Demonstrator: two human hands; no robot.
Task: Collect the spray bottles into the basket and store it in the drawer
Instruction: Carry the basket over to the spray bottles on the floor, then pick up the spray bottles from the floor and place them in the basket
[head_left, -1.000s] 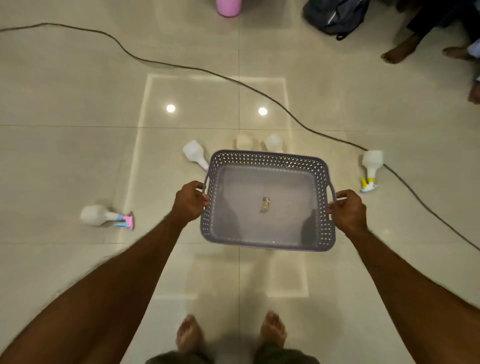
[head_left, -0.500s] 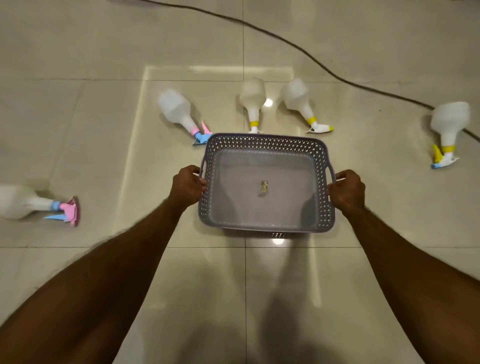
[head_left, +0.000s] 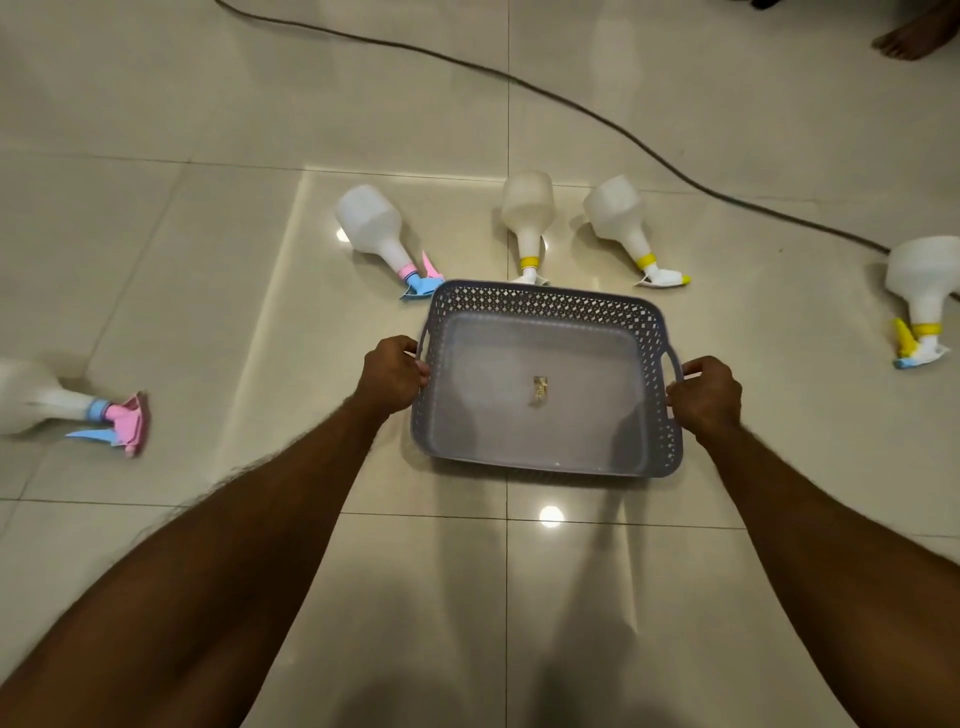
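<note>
I hold a grey perforated basket (head_left: 550, 304) low over the tiled floor, my left hand (head_left: 393, 373) gripping its left handle and my right hand (head_left: 705, 397) its right handle. Only a small sticker lies inside. Several white spray bottles lie on the floor around it: one with a pink and blue nozzle (head_left: 370, 223) at the basket's far left corner, two with yellow collars (head_left: 527, 205) (head_left: 615, 213) just beyond its far rim, another yellow-nozzled one (head_left: 922, 283) at the right, and a pink-nozzled one (head_left: 41, 405) at the far left.
A dark cable (head_left: 571, 104) runs across the floor beyond the bottles, from top left to the right edge. A person's bare foot (head_left: 911, 39) shows at the top right corner. No drawer is in view.
The basket has come down closer to the floor with both hands still on its handles. My view has dropped and moved in, so the bottles look larger and nearer.
</note>
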